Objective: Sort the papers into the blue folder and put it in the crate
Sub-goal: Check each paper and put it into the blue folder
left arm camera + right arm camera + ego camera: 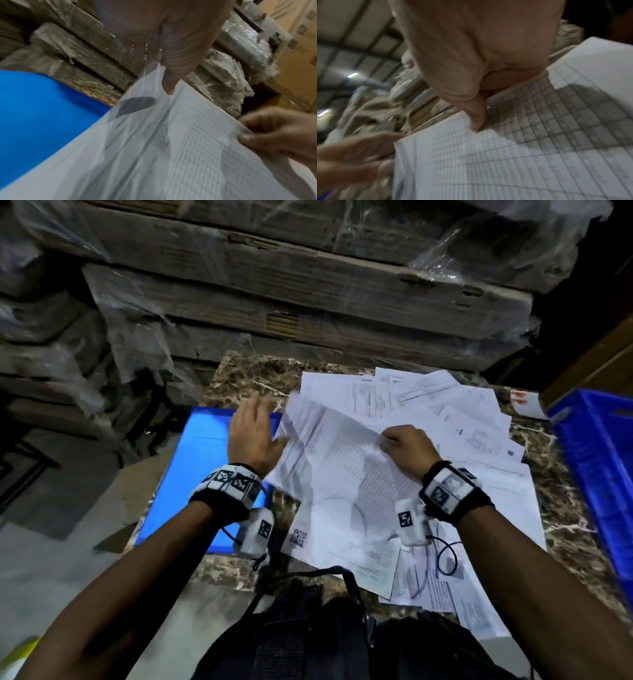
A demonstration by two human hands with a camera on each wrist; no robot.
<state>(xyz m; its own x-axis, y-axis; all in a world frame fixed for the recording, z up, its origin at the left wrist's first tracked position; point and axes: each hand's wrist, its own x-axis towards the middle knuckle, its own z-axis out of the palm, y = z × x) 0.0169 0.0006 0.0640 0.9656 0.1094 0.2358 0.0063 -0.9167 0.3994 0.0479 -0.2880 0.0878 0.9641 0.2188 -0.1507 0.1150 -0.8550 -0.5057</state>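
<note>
Sheets (342, 467) hung lifted between my hands: right hand (407, 448) pinching the top edge, left hand (255, 436) gripping the side nearest the blue folder (191, 460) on the desk (561, 508), crate (603, 460) waiting right.

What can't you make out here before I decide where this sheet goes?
- Text on the gridded sheet: motion blur in all three views.
- Left hand grip: the head view shows only its back; the left wrist view shows a thumb on the sheet, the fingers behind the paper.
- Blue folder: open or closed unclear; the left arm and sheet cover part.
- Blue crate contents: cut off by the head view's right edge.
- Loose papers: print too small.
</note>
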